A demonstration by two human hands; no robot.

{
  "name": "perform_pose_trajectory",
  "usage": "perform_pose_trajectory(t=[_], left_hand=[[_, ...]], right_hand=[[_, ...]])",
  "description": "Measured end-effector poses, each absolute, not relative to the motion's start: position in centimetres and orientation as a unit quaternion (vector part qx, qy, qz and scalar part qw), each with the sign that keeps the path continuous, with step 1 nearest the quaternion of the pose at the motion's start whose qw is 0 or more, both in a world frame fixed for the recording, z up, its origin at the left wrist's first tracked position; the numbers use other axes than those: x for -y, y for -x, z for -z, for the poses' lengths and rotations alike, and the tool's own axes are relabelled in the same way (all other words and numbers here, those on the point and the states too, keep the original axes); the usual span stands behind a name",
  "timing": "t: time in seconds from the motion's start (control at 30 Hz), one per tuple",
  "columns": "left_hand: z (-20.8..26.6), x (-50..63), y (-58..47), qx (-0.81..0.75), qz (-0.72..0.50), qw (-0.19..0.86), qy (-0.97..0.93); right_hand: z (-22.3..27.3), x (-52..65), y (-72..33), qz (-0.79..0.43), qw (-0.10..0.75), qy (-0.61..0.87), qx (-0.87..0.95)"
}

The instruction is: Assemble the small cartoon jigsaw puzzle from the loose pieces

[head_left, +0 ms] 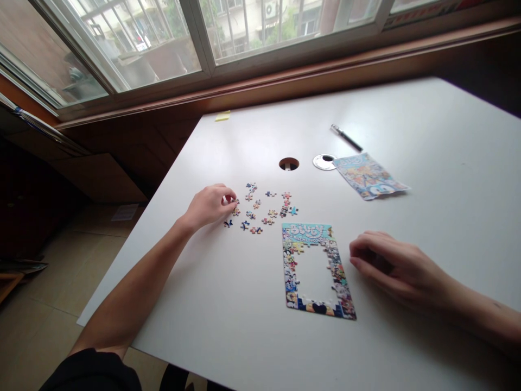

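Our left hand (209,205) seemingly pinches a small colourful jigsaw piece (235,202); our right hand (391,263) rests loosely curled, empty, beside the half-built rectangular cardboard puzzle frame (317,271), which runs near-to-far.

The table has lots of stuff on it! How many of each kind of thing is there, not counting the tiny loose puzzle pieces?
Partly built jigsaw puzzle: 1
Puzzle picture sheet: 1
Pen: 1
Yellow sticky note: 1
Round metal cable-hole cover: 1
Total: 5

The left hand is pinching among the loose puzzle pieces; the right hand rests on the white table.
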State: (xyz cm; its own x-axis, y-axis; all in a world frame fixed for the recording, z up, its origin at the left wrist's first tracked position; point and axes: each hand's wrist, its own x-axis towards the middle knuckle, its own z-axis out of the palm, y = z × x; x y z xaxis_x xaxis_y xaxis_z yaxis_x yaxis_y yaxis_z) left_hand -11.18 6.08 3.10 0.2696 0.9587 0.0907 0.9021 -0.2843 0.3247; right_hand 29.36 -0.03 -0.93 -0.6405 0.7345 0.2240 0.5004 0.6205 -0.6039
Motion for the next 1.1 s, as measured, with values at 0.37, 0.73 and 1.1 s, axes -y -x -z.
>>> perform_pose_trajectory(t=[0.37, 0.73, 1.1], left_hand=[[-2.81, -6.09, 11.15, -0.591, -0.142, 0.084, -0.790], [-2.64, -6.29, 11.05, -0.570, -0.190, 0.099, -0.793], [-2.47, -6.20, 10.94, -0.544, -0.201, 0.128, -0.805]], right_hand=[[0.90, 0.31, -29.38, -0.270, 0.225, 0.364, 0.863], [0.66, 0.28, -29.34, -0.260, 0.227, 0.357, 0.868], [0.77, 0.16, -29.24, -0.263, 0.228, 0.358, 0.866]])
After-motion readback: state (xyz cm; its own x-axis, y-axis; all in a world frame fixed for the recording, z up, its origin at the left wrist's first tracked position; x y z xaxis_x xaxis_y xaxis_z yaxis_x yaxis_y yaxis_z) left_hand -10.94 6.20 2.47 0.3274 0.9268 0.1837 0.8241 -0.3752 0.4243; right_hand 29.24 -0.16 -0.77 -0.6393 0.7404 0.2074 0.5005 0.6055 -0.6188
